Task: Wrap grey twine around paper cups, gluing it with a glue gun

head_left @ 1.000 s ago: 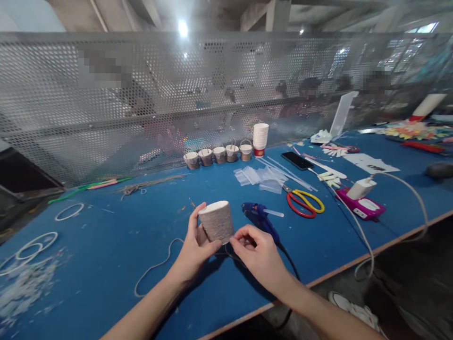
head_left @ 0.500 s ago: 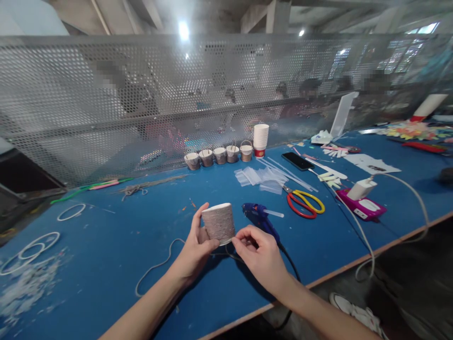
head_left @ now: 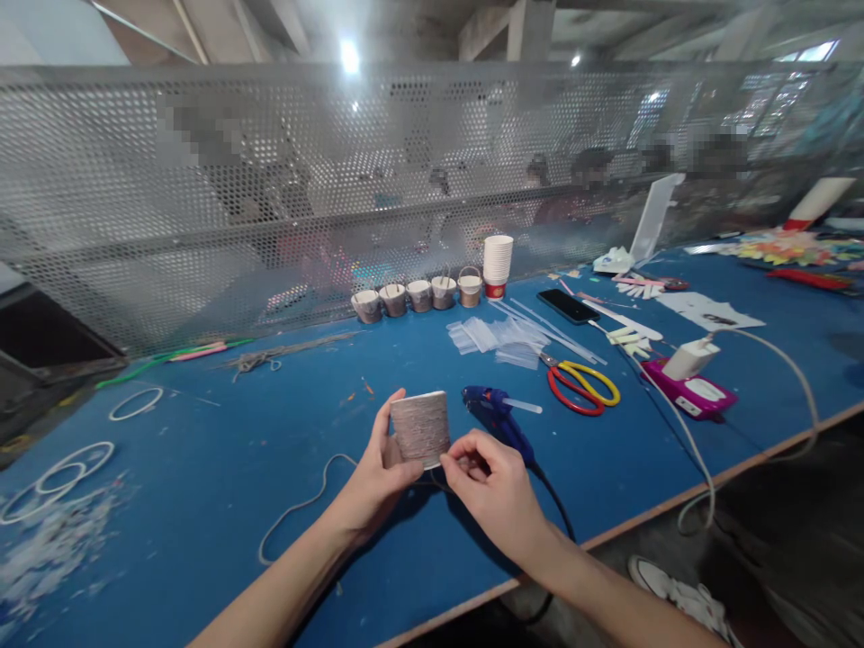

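My left hand [head_left: 378, 468] is wrapped round a paper cup [head_left: 421, 428] covered in grey-brown cord, with the thumb low on its near side. The cup is tilted, and a white rim shows at either end. At its lower right edge, the thumb and forefinger of my right hand [head_left: 496, 486] are pinched on the cord, whose end there is mostly hidden by the fingers. A loose length of the cord [head_left: 297, 511] trails over the table to the left, passing under my hands. Just beyond my right hand lies a blue glue gun [head_left: 498, 421] with a clear glue stick in it.
Red-and-yellow scissors [head_left: 581, 387], clear plastic strips [head_left: 496, 338] and a phone [head_left: 568, 306] lie to the right. Several small cord-wrapped buckets [head_left: 419, 296] and stacked paper cups [head_left: 498, 268] line the mesh screen [head_left: 324, 198]. A pink power strip [head_left: 688, 391] sits near the right edge.
The cup has turned slightly in my left hand and shifted a little right, so its upper rim shows less. My right hand stays pinched at its lower edge.
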{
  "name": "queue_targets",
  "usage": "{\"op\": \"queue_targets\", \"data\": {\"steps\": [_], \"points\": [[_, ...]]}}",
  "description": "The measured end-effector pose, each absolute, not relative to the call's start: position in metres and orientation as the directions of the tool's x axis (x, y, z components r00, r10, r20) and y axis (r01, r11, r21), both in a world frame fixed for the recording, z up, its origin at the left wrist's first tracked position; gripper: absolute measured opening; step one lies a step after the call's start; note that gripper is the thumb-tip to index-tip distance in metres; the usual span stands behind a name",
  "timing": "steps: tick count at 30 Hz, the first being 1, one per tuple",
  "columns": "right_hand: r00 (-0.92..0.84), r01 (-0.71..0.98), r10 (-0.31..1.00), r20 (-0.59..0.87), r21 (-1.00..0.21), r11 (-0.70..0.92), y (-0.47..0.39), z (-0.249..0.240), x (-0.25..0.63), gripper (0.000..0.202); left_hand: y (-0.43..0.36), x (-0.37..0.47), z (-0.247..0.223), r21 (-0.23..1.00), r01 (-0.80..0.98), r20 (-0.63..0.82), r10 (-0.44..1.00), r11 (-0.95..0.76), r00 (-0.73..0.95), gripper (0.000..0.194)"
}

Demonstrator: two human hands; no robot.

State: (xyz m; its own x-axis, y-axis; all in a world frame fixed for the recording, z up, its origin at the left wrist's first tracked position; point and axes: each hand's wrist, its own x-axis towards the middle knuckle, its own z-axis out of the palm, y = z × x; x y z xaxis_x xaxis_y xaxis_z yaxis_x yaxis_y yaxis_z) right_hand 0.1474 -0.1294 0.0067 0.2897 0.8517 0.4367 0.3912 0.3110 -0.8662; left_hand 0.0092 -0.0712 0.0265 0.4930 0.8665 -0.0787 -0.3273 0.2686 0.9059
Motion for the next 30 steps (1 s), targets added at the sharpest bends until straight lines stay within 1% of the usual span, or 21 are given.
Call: {"op": "queue_targets", "data": {"steps": [2, 6, 14, 22, 30], "points": [[0.277, 0.396, 0.851, 0.446, -0.860, 0.321, -0.1297, 0.0066, 0.1466, 0.016, -0.0719, 0.0102, 0.0243, 0.919, -0.315, -0.066, 0.878, 0.239, 0.474, 0.098], [0.249, 0.400, 0.857, 0.452, -0.854, 0.334, -0.1312, 0.0067, 0.1464, 0.016, -0.0700, 0.0091, 0.0199, 0.930, -0.299, -0.061, 0.893, 0.213, 0.446, 0.095], [0.231, 0.409, 0.848, 0.477, -0.838, 0.360, -0.1326, 0.0066, 0.1476, 0.016, -0.0679, 0.0074, 0.0228, 0.917, -0.309, -0.085, 0.883, 0.250, 0.462, 0.101], [0.263, 0.412, 0.858, 0.442, -0.855, 0.315, -0.1318, 0.0055, 0.1464, 0.016, -0.0684, 0.0092, 0.0240, 0.911, -0.319, -0.071, 0.863, 0.260, 0.501, 0.105], [0.260, 0.440, 0.857, 0.445, -0.845, 0.305, -0.1296, 0.0008, 0.1444, 0.014, -0.0710, 0.0101, 0.0229, 0.919, -0.311, -0.059, 0.864, 0.243, 0.500, 0.099]]}}
